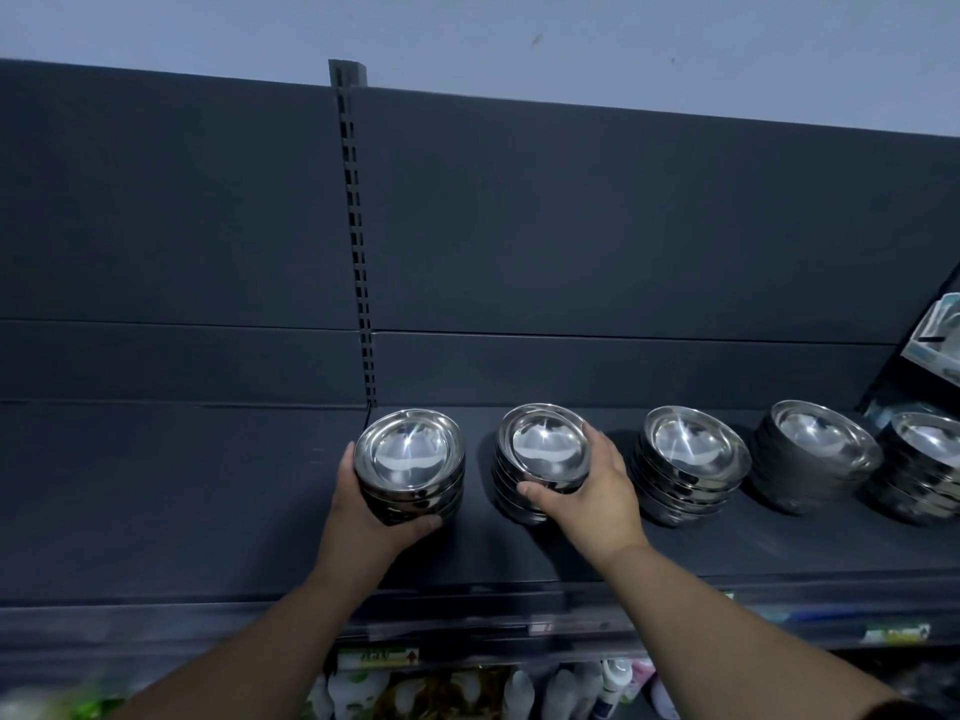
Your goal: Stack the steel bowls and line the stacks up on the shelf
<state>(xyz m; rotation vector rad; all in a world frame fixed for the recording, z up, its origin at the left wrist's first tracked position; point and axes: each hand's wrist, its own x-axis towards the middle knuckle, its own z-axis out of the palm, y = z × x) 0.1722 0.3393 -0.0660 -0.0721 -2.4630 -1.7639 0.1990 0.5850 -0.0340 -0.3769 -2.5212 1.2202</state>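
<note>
Dark shelf (156, 511), five stacks of steel bowls in a row running 9 to 3 o'clock.

- Left hand (382, 498) grips the first stack (410, 454), the row's 9 o'clock end. Thumb curled round the near base, fingers round the far left wall. A low, whole-stack hold, probably so the pile moves as one piece.
- Right hand (582, 485) clasps the upper bowls of the second stack (540, 449), at 3 o'clock from the first. Thumb on the near rim, fingers curled over the rim at 2 o'clock. Its top bowls sit skewed off the lower ones (likely being squared up).
- Three further stacks (691, 454) continue toward 3 o'clock, evenly spaced and untouched. The last is cut by the frame edge.
- Gaps look roughly matched. Judged stage: final aligning.
- Risk: polished steel may slip, and a skewed top bowl could slide off.
</note>
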